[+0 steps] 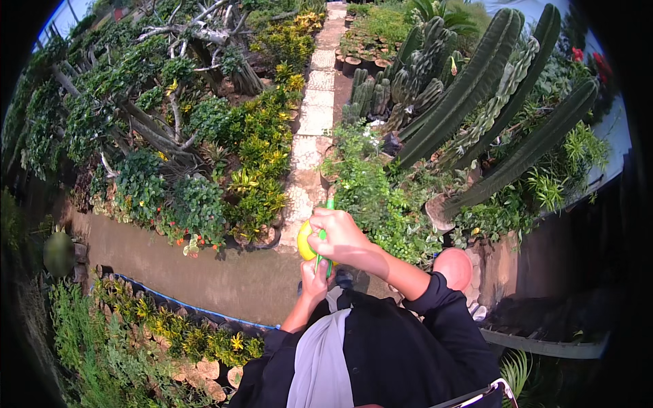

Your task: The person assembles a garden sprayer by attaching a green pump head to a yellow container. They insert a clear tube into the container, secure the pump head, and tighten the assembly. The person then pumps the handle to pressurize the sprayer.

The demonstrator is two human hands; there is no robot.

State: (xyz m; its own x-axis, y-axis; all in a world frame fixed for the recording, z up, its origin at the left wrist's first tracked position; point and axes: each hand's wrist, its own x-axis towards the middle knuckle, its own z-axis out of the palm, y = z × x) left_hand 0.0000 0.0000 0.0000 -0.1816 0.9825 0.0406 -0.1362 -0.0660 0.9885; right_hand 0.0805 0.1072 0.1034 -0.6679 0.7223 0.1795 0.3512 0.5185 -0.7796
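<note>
In front of my body both hands are close together, one above the other. My right hand [338,234] is closed round the upper part of a slim green stick-like thing [330,203], whose tip pokes out above the fist. Just below it, my left hand [314,278] grips the lower green part. A rounded bright yellow piece [305,242] shows beside and behind my right hand. Whether it is joined to the green part I cannot tell, as my fingers hide the middle.
A pale paved path [317,103] runs away ahead between planted beds. Tall cacti [469,85] lean over on the right, near a round pinkish pot [454,268]. Leafy shrubs [262,146] and gnarled trunks stand left. A blue hose [194,307] edges the lower left bed.
</note>
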